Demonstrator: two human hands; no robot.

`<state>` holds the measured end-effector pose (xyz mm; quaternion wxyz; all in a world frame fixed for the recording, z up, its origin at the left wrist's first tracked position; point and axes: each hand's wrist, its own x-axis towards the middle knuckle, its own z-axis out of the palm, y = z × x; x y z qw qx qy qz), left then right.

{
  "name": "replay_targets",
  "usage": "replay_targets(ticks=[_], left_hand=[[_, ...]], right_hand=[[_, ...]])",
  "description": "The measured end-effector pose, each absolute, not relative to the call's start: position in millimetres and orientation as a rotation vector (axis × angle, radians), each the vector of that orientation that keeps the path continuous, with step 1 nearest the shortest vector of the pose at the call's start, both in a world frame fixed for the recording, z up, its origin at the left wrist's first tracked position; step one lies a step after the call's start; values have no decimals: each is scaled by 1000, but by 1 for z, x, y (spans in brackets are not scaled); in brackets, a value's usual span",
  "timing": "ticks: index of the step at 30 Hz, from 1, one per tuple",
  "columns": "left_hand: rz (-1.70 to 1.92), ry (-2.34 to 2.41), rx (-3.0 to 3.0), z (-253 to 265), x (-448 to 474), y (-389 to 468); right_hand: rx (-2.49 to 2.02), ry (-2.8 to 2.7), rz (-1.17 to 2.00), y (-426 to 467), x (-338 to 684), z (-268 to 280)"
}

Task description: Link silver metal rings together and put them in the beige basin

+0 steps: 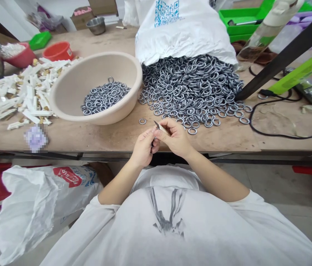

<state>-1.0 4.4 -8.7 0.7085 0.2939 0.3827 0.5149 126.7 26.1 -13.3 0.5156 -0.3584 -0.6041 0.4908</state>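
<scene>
My right hand (178, 139) is closed around a small knife (163, 129). Its pale handle lies between thumb and fingers, and the dark pointed blade sticks out up and to the left. Right beside it, my left hand (142, 148) is pinched on a small dark piece (153, 142), mostly hidden, that looks like a ring. Both hands meet above the table's front edge. Just beyond them spreads a big pile of grey rings (191, 88). One loose ring (142, 121) lies apart, and a beige basin (97, 117) holds many more.
A white sack (183, 40) lies open behind the pile. White strip-like pieces (30, 92) are heaped at left, near a red bowl (58, 51). A dark post (283, 55), a green bar (302, 70) and a black cable (277, 136) stand or lie at right. Another sack (47, 195) is below.
</scene>
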Motion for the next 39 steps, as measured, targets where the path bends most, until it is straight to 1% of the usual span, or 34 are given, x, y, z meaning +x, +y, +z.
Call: replay_targets(ticks=[8,11,17,23,32,39], left_hand=[[1141,817,638,-4,1,5],[1132,822,639,-2,-1,6],[1214,860,563,-6,-2,7],[1233,878,536,-2,0,4],[1246,852,558,0,1,2],[1236,853,574,-3,1,2]], right_hand=[[-915,-1415,1110,27,129,-17],[-1004,-1431,1005,25,132,-18],[-1067,-1814,744,13,137,-16],[-1064,-1940,542,10,137,-16],[-998,-1974,461,10,136,-14],[-1009,-1963,497,8,136,-12]])
